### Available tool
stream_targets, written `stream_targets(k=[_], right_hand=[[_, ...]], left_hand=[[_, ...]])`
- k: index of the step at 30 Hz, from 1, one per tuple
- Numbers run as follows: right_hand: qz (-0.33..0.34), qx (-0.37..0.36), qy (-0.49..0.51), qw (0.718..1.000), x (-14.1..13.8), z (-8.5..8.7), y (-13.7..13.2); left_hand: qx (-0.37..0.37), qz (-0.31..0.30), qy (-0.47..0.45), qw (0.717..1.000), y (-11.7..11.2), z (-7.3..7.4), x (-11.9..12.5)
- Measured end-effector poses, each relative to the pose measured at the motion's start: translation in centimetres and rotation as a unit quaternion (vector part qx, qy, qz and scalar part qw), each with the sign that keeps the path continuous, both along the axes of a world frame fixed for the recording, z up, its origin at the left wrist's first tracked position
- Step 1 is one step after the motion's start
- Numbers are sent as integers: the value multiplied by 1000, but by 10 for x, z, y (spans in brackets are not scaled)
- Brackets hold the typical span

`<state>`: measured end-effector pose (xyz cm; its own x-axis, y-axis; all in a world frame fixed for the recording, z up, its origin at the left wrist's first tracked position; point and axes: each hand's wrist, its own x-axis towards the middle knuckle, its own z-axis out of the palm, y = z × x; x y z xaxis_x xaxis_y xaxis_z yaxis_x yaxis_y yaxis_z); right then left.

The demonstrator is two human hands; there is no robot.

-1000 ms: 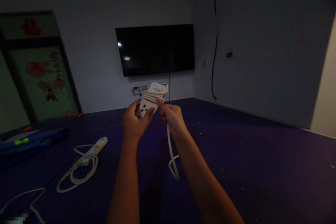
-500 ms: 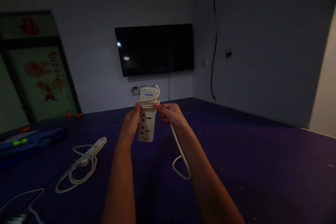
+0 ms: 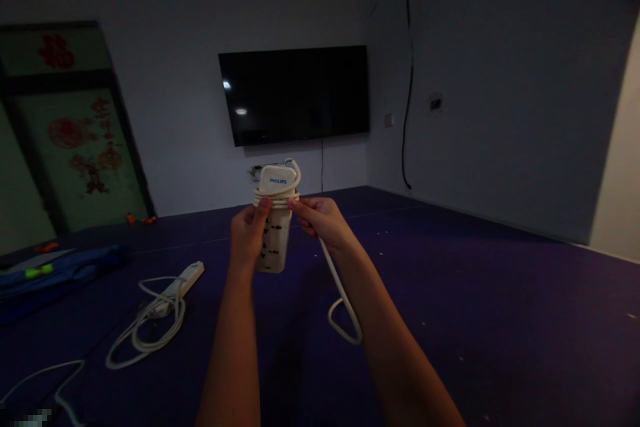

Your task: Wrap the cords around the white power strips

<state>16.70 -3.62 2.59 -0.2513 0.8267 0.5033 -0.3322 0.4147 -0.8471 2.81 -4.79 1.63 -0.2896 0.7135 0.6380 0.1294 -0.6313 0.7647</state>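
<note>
A white power strip (image 3: 274,240) marked PHILIPS is held up in front of me, roughly upright. Its white cord (image 3: 274,200) is wound in several turns around the upper part. My left hand (image 3: 249,233) grips the strip's left side, with the thumb pressed on the wound turns. On the right side my right hand (image 3: 323,221) is closed, pinching the cord against the strip's edge. From that hand a slack length of cord hangs down and loops near the right forearm.
A second white power strip (image 3: 190,279) with a coiled cable (image 3: 143,343) lies on the purple floor (image 3: 450,320) at left. Dark blue cloth (image 3: 75,267) lies farther left. A television (image 3: 300,97) hangs on the wall; a black cable (image 3: 407,120) dangles at right.
The power strip has shifted slightly left and turned a little. My left thumb has moved across onto the wound cord. My right hand has moved slightly left with the strip.
</note>
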Motion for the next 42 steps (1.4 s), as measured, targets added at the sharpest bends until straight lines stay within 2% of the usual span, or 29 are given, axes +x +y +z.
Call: stream_targets(k=[4, 8, 11, 14, 19, 26, 31, 35, 42], right_hand=[[24, -13, -8, 1000, 2, 0, 1], [53, -55, -53, 996, 8, 2, -2], [65, -88, -86, 990, 8, 5, -7], [50, -103, -73, 991, 4, 8, -10], [25, -66, -42, 997, 0, 10, -15], [9, 24, -102, 994, 1, 12, -21], [-12, 40, -120, 992, -6, 11, -26], [-36, 54, -126, 990, -15, 5, -25], [-62, 69, -108, 990, -26, -4, -21]], left_hand=[[6, 43, -7, 999, 1, -1, 0], [7, 100, -34, 994, 5, -4, -7], [9, 117, -48, 992, 10, -7, -17], [22, 124, -43, 991, 13, -9, -22], [30, 86, -85, 992, 6, -6, -9], [20, 78, -103, 991, 3, -5, -2], [59, 171, -70, 981, 5, -9, -4], [93, 221, -44, 970, 2, -7, 0], [142, 330, 15, 933, 6, -15, 8]])
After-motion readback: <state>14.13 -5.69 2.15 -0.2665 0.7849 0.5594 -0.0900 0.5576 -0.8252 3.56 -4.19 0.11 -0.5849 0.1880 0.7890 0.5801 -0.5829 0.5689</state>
